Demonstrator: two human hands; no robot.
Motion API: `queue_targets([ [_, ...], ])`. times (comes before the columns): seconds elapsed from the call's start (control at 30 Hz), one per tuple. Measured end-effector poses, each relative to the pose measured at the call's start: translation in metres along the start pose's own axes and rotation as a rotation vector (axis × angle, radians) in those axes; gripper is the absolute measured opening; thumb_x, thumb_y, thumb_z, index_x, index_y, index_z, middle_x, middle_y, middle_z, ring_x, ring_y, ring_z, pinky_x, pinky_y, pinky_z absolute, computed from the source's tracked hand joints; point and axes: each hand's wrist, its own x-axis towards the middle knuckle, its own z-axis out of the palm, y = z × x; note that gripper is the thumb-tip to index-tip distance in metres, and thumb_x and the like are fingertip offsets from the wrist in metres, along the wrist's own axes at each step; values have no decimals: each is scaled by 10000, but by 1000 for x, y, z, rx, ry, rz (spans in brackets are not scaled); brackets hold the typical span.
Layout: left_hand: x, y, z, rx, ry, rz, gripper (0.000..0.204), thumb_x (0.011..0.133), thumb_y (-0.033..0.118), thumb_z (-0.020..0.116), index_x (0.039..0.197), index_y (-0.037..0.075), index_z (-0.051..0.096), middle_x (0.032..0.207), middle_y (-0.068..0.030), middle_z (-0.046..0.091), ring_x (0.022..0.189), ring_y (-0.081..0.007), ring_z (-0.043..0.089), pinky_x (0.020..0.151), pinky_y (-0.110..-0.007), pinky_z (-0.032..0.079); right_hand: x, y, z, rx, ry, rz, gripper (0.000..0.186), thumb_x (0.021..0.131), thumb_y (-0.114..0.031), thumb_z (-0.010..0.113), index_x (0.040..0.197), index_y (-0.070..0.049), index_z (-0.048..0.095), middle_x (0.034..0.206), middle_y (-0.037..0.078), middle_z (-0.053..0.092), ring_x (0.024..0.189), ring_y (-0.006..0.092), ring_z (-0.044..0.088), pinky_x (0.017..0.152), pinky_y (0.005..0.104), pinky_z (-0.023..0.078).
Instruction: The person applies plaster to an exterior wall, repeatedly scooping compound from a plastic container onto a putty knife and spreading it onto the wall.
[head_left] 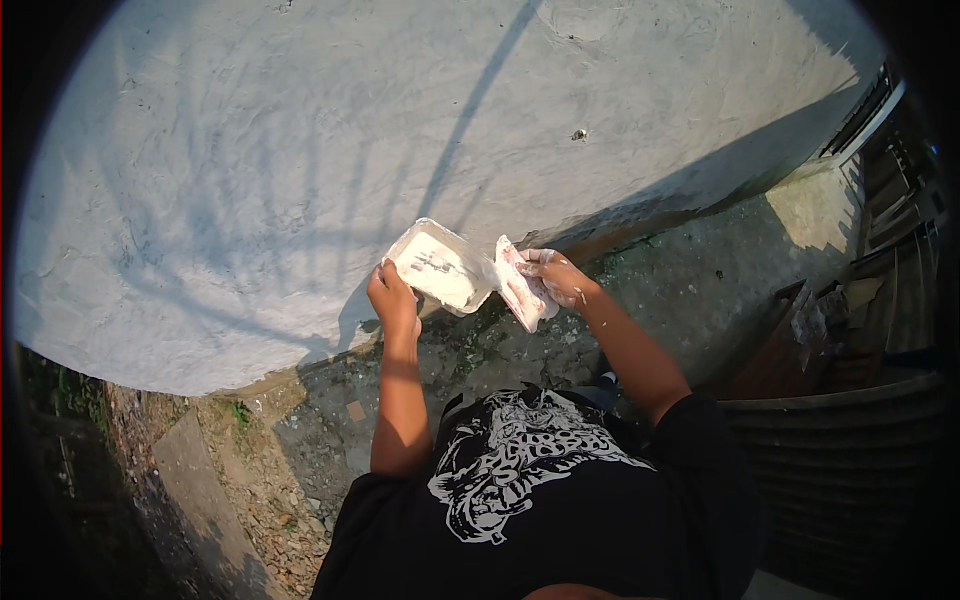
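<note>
My left hand [397, 300] grips the near-left side of a shallow rectangular tub [405, 240], its fingers closed on the rim. White paste [440, 270] with a few dark streaks covers the inside of the tub. In my right hand [555, 277] is a flat spreader [516, 290], tilted and thickly smeared with white paste. The spreader's left side is at the tub's right edge; whether they touch I cannot tell. White smears mark the fingers of my right hand.
A rough grey-white plastered wall [330, 130] rises ahead, crossed by shadows, with a small hole [580, 135] in it. Rubble [290, 500] and a flat slab [200, 490] lie at the lower left. Stacked boards [780, 350] and corrugated sheeting [850, 430] stand at the right.
</note>
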Motion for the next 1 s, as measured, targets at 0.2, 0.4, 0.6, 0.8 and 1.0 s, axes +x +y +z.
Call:
queue_targets([
  [0.2, 6, -6, 6, -39, 75, -9, 286, 1024, 240, 444, 1000, -1, 596, 714, -24, 603, 512, -93, 519, 428, -255, 363, -5, 12, -24, 76, 33, 32, 284, 960, -79, 567, 1215, 45, 554, 1080, 124, 674, 929, 186, 686, 826, 330, 569],
  [0.4, 12, -29, 13, -20, 47, -60, 302, 1023, 265, 437, 1092, 8, 580, 881, -58, 637, 711, -134, 606, 541, -275, 445, -9, 36, -56, 378, -21, -138, 351, 952, -90, 556, 1264, 66, 514, 1168, 162, 632, 1021, 230, 661, 894, 385, 550],
  [0.6, 8, -73, 21, 41, -50, -148, 280, 1024, 269, 453, 1054, 22, 581, 804, -26, 620, 613, -99, 573, 453, -252, 395, -26, 60, -86, 669, 81, -340, 469, 940, -96, 570, 1368, 37, 432, 1249, 121, 584, 1185, 252, 569, 1050, 427, 437],
  [0.8, 18, -132, 61, -112, -206, -335, 387, 1030, 301, 417, 1230, -5, 545, 1171, -122, 644, 1040, -233, 656, 845, -394, 550, -24, 101, -146, 728, 210, -388, 379, 936, -60, 567, 1300, 16, 495, 1229, 122, 605, 1134, 268, 598, 1012, 442, 458],
  [1.0, 26, -192, 56, -171, -94, -403, 394, 1013, 293, 432, 1270, 7, 517, 1208, -132, 621, 1099, -265, 630, 900, -427, 529, 18, 136, -186, 728, 474, -329, 402, 902, 22, 590, 1294, -7, 510, 1228, 120, 611, 1119, 263, 607, 962, 423, 500],
])
